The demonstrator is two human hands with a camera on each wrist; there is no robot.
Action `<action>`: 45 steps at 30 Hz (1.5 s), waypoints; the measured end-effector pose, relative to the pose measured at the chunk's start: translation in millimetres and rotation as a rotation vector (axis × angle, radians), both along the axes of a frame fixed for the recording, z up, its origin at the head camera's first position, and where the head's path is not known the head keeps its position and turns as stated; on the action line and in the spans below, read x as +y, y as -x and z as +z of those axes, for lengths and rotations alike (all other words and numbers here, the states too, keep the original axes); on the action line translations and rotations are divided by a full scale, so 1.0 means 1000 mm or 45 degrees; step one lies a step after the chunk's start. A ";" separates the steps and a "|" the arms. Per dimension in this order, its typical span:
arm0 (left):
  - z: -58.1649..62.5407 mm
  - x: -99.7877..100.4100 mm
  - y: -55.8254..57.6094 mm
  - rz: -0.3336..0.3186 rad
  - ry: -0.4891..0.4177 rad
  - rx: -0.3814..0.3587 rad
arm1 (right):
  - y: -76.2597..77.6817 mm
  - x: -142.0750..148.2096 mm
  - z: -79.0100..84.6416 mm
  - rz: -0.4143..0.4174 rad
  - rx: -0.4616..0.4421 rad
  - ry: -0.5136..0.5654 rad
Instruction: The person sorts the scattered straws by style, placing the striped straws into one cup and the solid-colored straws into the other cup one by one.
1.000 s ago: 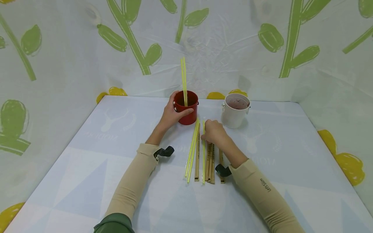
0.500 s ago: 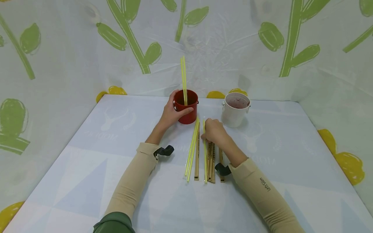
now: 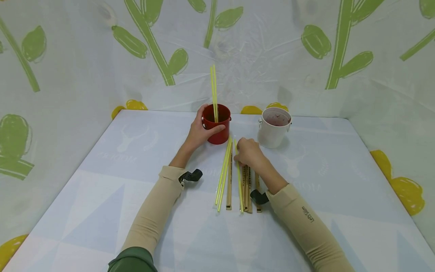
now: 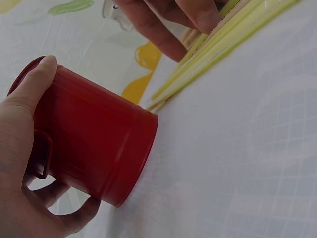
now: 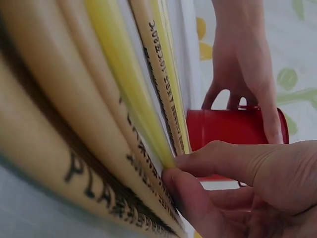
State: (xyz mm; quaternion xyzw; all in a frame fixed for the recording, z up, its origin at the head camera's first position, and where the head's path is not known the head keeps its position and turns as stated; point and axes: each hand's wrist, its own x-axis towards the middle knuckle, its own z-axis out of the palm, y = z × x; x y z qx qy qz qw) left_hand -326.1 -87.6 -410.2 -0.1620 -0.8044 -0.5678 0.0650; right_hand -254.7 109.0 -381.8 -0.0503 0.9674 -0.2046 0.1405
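My left hand grips the side of a small red bucket, its thumb across the front. Two yellow straws stand upright in that bucket. Between thumb and forefinger, my right hand pinches a yellow straw, which slants over brown paper-wrapped straws on the table. Left of it lie two more yellow straws in clear wrappers and one brown wrapped straw. Another brown straw is partly hidden beneath my right wrist.
A white bucket with a stained inside stands beyond my right hand. The table has a pale blue patterned cover. Behind it hangs a plastic sheet printed with green leaves.
The near end of the pinched yellow straw has swung right, over the brown straws, while its far end shifted slightly left. My left hand stays on the red bucket.
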 end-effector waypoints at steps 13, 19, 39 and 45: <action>0.001 0.000 -0.002 -0.007 0.004 0.001 | -0.001 -0.002 -0.006 0.062 0.112 -0.006; 0.009 0.001 -0.010 -0.029 0.002 -0.011 | 0.000 0.000 -0.008 0.036 0.069 0.043; 0.001 0.002 -0.003 0.003 0.011 -0.025 | 0.016 0.023 0.002 -0.045 0.042 0.302; 0.016 0.004 -0.015 -0.036 -0.027 -0.037 | 0.020 0.032 0.008 -0.059 0.099 0.438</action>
